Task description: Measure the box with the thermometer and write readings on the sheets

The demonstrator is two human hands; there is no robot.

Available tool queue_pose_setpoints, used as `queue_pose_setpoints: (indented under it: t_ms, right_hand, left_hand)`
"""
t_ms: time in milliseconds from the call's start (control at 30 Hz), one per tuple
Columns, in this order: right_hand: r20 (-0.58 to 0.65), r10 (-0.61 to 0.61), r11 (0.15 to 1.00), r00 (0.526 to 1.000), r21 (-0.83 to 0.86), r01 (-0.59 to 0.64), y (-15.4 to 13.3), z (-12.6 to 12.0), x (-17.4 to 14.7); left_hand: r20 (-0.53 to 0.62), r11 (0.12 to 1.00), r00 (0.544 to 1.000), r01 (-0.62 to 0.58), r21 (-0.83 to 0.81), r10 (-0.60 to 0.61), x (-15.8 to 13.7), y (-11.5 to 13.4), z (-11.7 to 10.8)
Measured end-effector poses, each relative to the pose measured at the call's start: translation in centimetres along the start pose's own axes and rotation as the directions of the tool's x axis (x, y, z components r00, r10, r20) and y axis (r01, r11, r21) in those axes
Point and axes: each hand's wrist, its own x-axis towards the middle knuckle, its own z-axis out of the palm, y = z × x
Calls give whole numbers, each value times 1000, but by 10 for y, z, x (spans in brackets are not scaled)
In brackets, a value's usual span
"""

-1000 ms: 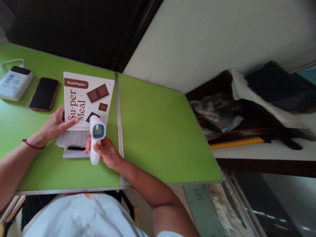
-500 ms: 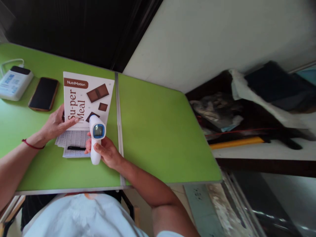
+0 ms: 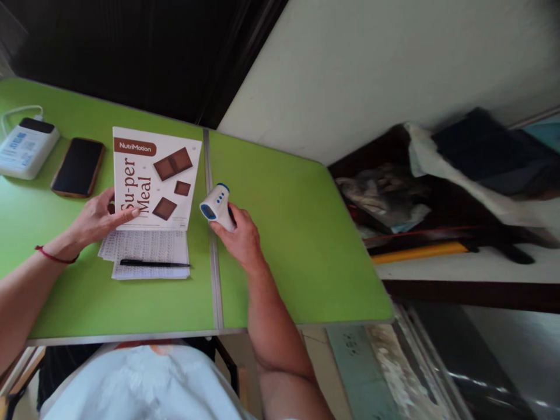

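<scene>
My left hand (image 3: pixel 101 217) grips the lower left edge of a white box (image 3: pixel 170 175) printed "NutriMotion Su-per Meal" with brown chocolate pictures, its thumb lying across the front. My right hand (image 3: pixel 240 236) is wrapped around the handle of a white and blue infrared thermometer (image 3: pixel 217 205), held over the table seam to the right of the box. Its small screen faces me and to the left. Below the box, sheets of paper (image 3: pixel 151 248) covered in small writing stick out. A black pen (image 3: pixel 153 263) lies across them.
A phone (image 3: pixel 79 167) and a white power bank (image 3: pixel 27 147) with a cable lie on the left of the green table (image 3: pixel 284 251). A metal seam (image 3: pixel 213 256) crosses the tabletop. At the right, a shelf (image 3: pixel 429 271) holds cloths and a yellow strip (image 3: pixel 420 253).
My right hand has carried the thermometer right and up, away from the front of the box, turning it. The pen and the box's lower right corner are now uncovered. My left hand stays put.
</scene>
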Motion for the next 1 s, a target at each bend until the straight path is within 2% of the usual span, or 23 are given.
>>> queue_pose_setpoints:
  t_ms: [67,133,433,567,700,767,833,933,1000]
  right_hand:
    - [29,39,985,999,-167,-34,6,2,3]
    - [53,45,964,998,-264,-29,8,4,5]
    - [102,39,910,994,-414,7,13,6,7]
    - [68,-48,882,997,-465,74,17,7,6]
    - [-36,-245,866,969,-457,202,11,5,1]
    - [10,-352,875,936,-351,333,4,6,-4]
    - [129,-465,856,876,-186,482,-7,10,-12]
    - [304,-618,766,725,25,643,-23,19,-26]
    - [395,-673,702,626,74,709,-32,25,-34]
  left_hand:
    - [35,998,998,56,-3,-56,0,0,0]
    - [37,997,996,80,16,-80,0,2,0]
    - [34,995,996,88,-44,-87,-3,14,1]
    - [8,994,996,88,-59,-88,-3,15,2]
    - [-6,990,997,78,-116,-79,-3,15,4]
    - [-35,988,997,56,-147,-62,-2,13,5]
    - [-90,983,996,2,-182,-18,-1,10,5]
    - [-176,972,979,-132,-196,97,2,6,5]
    - [-213,972,963,-194,-136,162,6,2,4]
